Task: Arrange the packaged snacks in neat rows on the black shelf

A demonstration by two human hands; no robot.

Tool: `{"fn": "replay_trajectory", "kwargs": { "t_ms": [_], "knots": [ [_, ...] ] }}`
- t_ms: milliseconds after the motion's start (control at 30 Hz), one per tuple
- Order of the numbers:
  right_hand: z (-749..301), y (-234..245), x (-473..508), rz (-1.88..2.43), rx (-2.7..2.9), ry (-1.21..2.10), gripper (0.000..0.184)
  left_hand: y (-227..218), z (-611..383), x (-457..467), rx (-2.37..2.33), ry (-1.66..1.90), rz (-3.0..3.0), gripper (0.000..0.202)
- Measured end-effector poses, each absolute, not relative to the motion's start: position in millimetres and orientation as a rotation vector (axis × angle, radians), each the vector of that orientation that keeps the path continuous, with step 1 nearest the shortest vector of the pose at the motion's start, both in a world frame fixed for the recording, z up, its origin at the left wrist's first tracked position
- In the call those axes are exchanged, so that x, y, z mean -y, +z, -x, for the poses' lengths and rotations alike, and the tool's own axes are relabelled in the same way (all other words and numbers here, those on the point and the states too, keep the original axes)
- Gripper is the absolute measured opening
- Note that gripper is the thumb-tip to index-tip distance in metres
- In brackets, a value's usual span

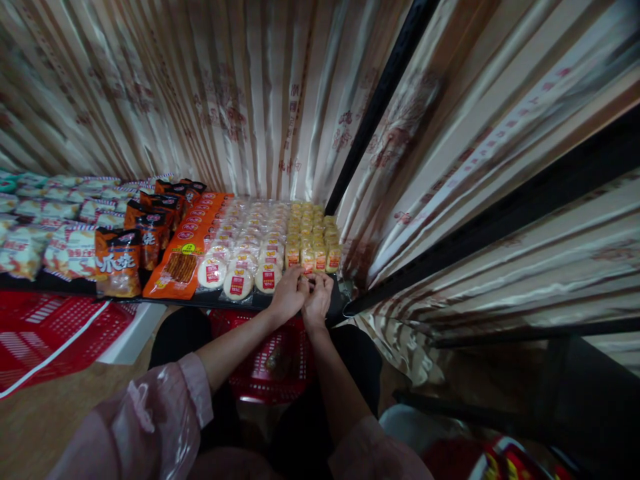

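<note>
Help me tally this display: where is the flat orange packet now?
In the head view, the flat orange packet lies left of centre, between the black-and-orange bags and the round white packs.

Pleated curtain (260,87) behind black poles (379,103); red basket (50,325) left; dim lower right, perhaps packets (517,461).

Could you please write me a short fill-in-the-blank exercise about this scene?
1. The bare left hand and bare right hand come together at the front of the small, ____-coloured wrapped snacks.
2. In this view, the round white wrapped snacks with red labels lie to the ____ of those small ones.
3. The flat, shiny plastic bag beside the round snacks is mainly ____ in colour.
4. The perforated plastic basket between the person's legs is coloured ____.

Missing words: yellow; left; orange; red.
</note>
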State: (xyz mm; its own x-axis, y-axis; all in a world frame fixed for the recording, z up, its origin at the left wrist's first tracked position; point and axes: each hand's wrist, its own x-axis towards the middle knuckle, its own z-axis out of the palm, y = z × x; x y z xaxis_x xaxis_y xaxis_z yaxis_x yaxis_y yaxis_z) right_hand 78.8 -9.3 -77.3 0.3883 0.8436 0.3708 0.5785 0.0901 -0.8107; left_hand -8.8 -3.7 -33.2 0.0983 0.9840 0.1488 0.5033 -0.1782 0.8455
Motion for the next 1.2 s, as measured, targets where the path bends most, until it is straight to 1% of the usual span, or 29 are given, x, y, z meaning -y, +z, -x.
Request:
{"fn": "replay_trajectory", "kwargs": {
  "t_ms": [600, 667, 767, 867, 933, 1100, 1200],
  "knots": [
    [-80.3, -80.2, 7.5, 1.731, 1.382, 0.279, 0.022, -31.7, 6.0, 12.6, -1.429, 1.014, -1.854, 0.025],
    [-79.4, -76.9, 10.0, 1.712, 1.384, 0.263, 0.022, -31.2, 8.2, 18.1, -1.422, 1.044, -1.875, 0.021],
    [-77.8, -73.9, 15.2, 1.612, 1.338, 0.256, 0.021, -33.0, 14.2, 30.5, -1.461, 1.079, -1.867, 0.010],
    [-76.4, -74.6, 20.4, 1.515, 1.329, 0.235, 0.022, -39.2, 22.9, 44.0, -1.492, 1.046, -1.857, 0.004],
    [-75.3, -75.6, 23.3, 1.475, 1.359, 0.213, 0.021, -45.2, 29.2, 52.3, -1.480, 1.011, -1.854, 0.006],
    [-69.0, -75.4, 37.2, 1.437, 1.385, 0.177, 0.022, -63.7, 44.2, 74.0, -1.392, 0.973, -1.862, 0.018],
    [-62.3, -77.3, 57.2, 1.437, 1.397, 0.204, 0.022, -77.8, 54.4, 87.5, -1.349, 0.899, -1.877, 0.023]
  ]
}}
